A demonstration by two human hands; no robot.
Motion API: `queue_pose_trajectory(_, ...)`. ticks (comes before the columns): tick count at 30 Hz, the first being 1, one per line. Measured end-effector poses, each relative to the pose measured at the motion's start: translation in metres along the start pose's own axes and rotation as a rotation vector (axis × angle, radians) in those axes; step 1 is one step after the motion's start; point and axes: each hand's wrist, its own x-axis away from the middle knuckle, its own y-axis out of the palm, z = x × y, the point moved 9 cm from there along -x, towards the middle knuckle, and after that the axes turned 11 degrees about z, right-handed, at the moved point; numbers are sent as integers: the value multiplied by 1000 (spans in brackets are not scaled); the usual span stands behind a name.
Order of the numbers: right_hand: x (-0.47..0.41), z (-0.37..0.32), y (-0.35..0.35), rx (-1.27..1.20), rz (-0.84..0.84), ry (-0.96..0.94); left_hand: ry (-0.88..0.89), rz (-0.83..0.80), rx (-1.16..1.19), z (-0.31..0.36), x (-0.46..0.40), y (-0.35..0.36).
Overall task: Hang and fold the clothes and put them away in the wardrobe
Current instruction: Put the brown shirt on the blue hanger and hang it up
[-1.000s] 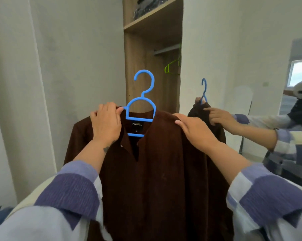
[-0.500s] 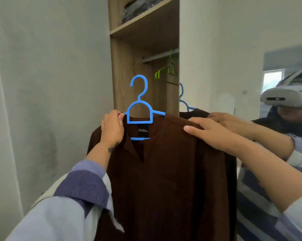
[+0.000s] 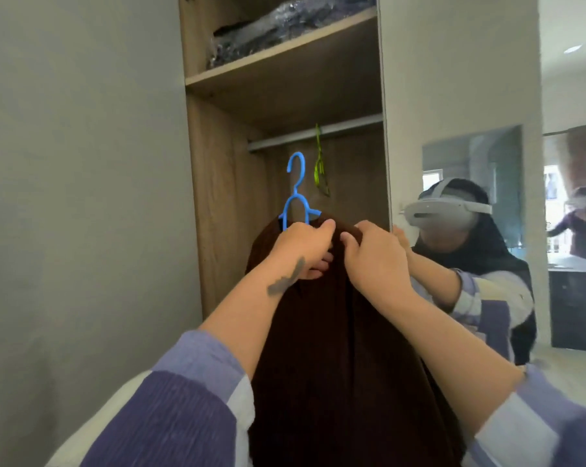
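Both hands have closed in since the earlier frames: the shirt (image 3: pixel 335 348), then held face-on with its shoulders spread, now hangs edge-on, and the wardrobe (image 3: pixel 224 197) fills more of the view.

Head view: the left hand (image 3: pixel 303 251) grips the shirt's top just under the blue hanger (image 3: pixel 296 193), fingers curled into the cloth. The right hand (image 3: pixel 374 257) pinches the cloth just beside it, fingers bent round a fold. The hanger's hook points up, below the rail (image 3: pixel 349 129) and not yet on it.

Progress, as I judge it: this shirt is on its hanger and at the wardrobe, but hooking it on the rail is left. Any folding left cannot be told.

Count: one shirt, one blue hanger, one green hanger (image 3: pixel 320 166) on the rail, one rail, one wrapped bundle (image 3: pixel 285 25) on the shelf (image 3: pixel 285 59) above, one mirror (image 3: pixel 487 197) to the right.
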Motion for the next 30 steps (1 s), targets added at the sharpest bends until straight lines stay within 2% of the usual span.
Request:
queue_pose_trajectory(2,6,-12,12,6,19,-12,-98,-123,113,1,-6,9)
queue_pose_trajectory(5,19,-27,43,-134,-50,-46,-22,-43,47,1,-34,-5)
queue_pose_trajectory(7,24,-29,71,-277,-224,-13,7,38,-64,-9,-54,-20)
queue_pose_trajectory(9,29,-34,96,-537,-507,158,39,136,-270,-20,-71,-43)
queue_pose_trajectory(10,30,-35,106,-640,-604,272,49,183,-347,-25,-81,-54)
queue_pose_trajectory(11,24,-33,114,-659,-621,331,48,205,-389,-31,-90,-63)
queue_pose_trajectory(12,10,-27,119,-597,-553,339,47,214,-398,-35,-99,-69)
queue_pose_trajectory(14,-30,-12,123,-464,-307,360,51,202,-372,-37,-115,-72)
queue_pose_trajectory(16,-73,-4,121,-427,-92,402,28,215,-313,-33,-130,-72)
queue_pose_trajectory(18,-116,-4,119,-390,37,398,53,234,-306,-23,-147,-71)
queue_pose_trajectory(25,-198,-11,173,-168,-82,332,190,308,-374,14,-212,-62)
queue_pose_trajectory(27,-208,-8,186,-137,-39,285,210,292,-379,32,-236,-56)
queue_pose_trajectory(30,-214,-7,183,-124,115,221,242,243,-428,59,-269,-44)
